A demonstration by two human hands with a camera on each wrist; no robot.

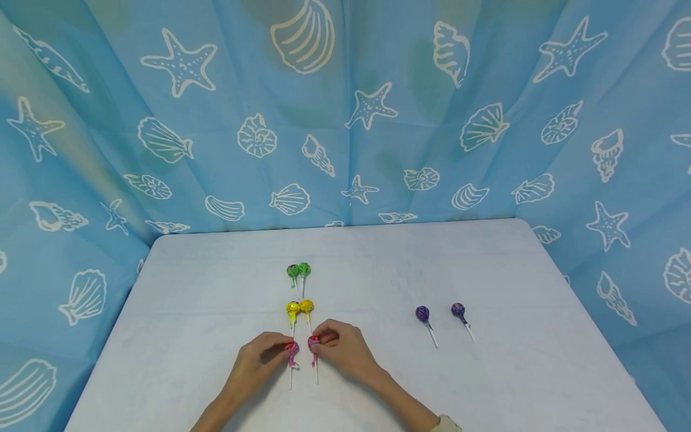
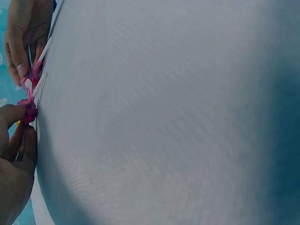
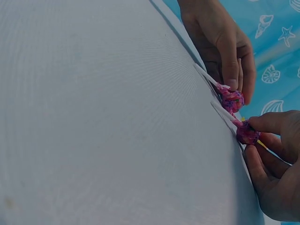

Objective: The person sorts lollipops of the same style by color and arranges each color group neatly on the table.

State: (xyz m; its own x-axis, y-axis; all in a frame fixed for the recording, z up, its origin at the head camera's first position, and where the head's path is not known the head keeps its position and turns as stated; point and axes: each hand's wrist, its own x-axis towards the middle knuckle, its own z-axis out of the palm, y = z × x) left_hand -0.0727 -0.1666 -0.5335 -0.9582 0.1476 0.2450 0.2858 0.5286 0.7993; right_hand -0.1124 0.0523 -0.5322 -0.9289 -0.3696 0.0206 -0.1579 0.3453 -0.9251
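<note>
My left hand [image 1: 258, 363] pinches the wrapped head of a pink lollipop [image 1: 292, 348] between thumb and fingers. A second pink lollipop [image 1: 314, 343] is pinched the same way by my right hand [image 1: 345, 349], a short gap to the right. Both white sticks point toward me. In the right wrist view the left hand's lollipop [image 3: 230, 98] and the right hand's lollipop [image 3: 247, 133] lie close together at the fingertips. Just beyond the hands are two yellow lollipops [image 1: 293, 308], side by side, their sticks reaching down toward the pink heads.
Farther back, two green lollipops [image 1: 305, 268] lie together in line with the yellow pair. Two purple lollipops [image 1: 423, 314] lie apart from each other on the right, sticks slanting toward me. A white-covered table [image 1: 216, 270] bears everything, with a blue shell-patterned curtain [image 1: 345, 150] behind it.
</note>
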